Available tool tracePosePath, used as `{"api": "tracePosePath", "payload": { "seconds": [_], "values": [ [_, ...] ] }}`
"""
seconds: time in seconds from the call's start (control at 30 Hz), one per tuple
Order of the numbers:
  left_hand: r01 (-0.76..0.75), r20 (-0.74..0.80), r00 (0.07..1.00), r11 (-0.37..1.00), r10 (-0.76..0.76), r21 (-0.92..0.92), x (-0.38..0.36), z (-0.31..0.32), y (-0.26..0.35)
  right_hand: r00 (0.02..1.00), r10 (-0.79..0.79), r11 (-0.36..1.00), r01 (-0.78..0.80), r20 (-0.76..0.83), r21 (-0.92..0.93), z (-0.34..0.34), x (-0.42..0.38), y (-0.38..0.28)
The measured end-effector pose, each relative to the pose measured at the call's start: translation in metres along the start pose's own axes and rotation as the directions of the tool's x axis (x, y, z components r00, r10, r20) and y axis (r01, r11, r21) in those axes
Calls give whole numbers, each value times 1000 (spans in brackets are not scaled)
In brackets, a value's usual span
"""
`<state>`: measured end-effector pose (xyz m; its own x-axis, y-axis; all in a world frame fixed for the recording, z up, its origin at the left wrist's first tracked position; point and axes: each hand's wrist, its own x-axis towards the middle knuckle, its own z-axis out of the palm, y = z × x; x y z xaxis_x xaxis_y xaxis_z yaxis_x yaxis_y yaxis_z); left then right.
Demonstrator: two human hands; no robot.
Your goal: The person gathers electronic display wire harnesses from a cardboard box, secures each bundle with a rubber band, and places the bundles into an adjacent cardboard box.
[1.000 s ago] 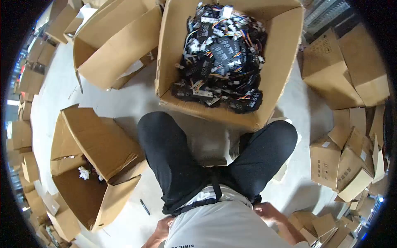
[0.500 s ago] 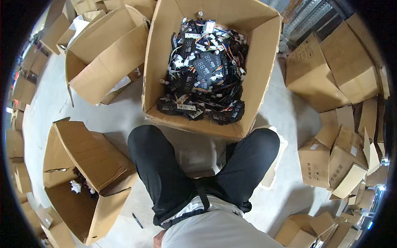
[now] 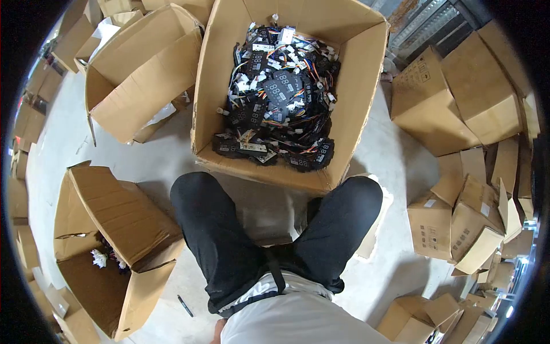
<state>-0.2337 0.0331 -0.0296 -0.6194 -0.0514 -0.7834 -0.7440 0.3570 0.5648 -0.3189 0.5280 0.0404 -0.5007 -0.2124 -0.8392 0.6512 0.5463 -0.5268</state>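
Right in front of my knees stands a large open cardboard box. Inside it lies a heap of black display circuit boards with digit markings, tangled with coloured wires and white connectors. A sliver of skin, seemingly part of my left hand, shows beside my white shirt at the bottom edge; its fingers are hidden, and nothing held can be seen. The nearest thing to it is a dark pen on the floor. My right hand is out of view.
To the left, an open carton holds white connectors and dark wiring. Another open carton stands behind it. Stacked cardboard boxes and torn cartons line the right side. Corrugated metal is at the upper right.
The whole view has shifted slightly, with the boxes and floor appearing a little further left. The heap of boards looks the same. Slightly less of the skin at the bottom edge shows.
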Motion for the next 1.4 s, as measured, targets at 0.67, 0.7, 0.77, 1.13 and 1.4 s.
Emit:
{"api": "tracePosePath", "payload": {
  "seconds": [0.67,0.7,0.77,1.13,1.4],
  "values": [
    [-69,-185,978,986,97,153,9,-36,41,965,-178,959,215,-193,188,11,10,-48],
    [-63,-184,978,984,93,164,4,-39,41,964,-173,955,214,-201,204,15,5,-49],
    [-53,-193,977,984,86,172,-2,-38,43,962,-170,951,216,-213,220,15,2,-51],
    [-7,-249,966,974,65,226,-45,-49,52,944,-165,917,253,-285,308,21,-7,-72],
    [-306,-211,827,732,521,608,-23,-71,160,774,-583,772,432,-248,-465,5,16,-162]
  ]
}}
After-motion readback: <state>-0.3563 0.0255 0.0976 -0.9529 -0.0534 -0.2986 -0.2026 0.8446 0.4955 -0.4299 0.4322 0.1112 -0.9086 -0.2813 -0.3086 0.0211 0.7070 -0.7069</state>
